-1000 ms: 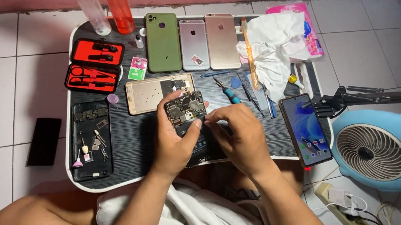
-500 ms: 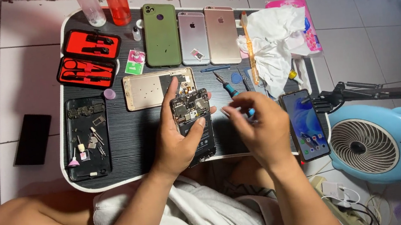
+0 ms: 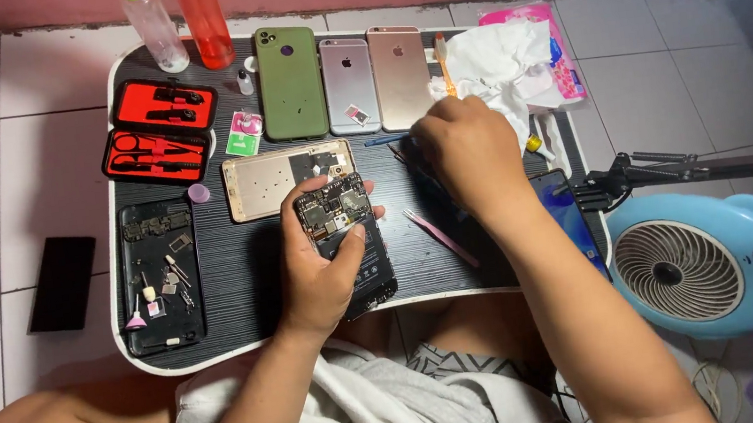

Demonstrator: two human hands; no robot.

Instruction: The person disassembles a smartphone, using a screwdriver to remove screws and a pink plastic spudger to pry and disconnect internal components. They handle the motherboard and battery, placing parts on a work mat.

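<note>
My left hand (image 3: 313, 280) grips an opened black phone (image 3: 343, 234) with its circuit board showing, tilted just above the black lap table (image 3: 243, 283). My right hand (image 3: 469, 149) reaches to the table's middle right, fingers curled down over a blue-handled tool (image 3: 384, 140); its fingertips are hidden, so I cannot tell whether it holds anything. Pink tweezers (image 3: 441, 237) lie loose on the table between the two hands. A gold phone frame (image 3: 283, 180) lies just beyond the opened phone.
Green (image 3: 291, 79), silver (image 3: 347, 71) and rose-gold phones (image 3: 397, 63) line the far edge beside white tissue (image 3: 500, 51). A red tool case (image 3: 158, 132) and black parts tray (image 3: 157, 274) sit left. Blue fan (image 3: 704, 264) and clamp arm (image 3: 702, 170) stand right.
My right hand has left the opened phone and moved up and right toward the tools. The pink tweezers now lie on the table. My left hand raised the phone a little.
</note>
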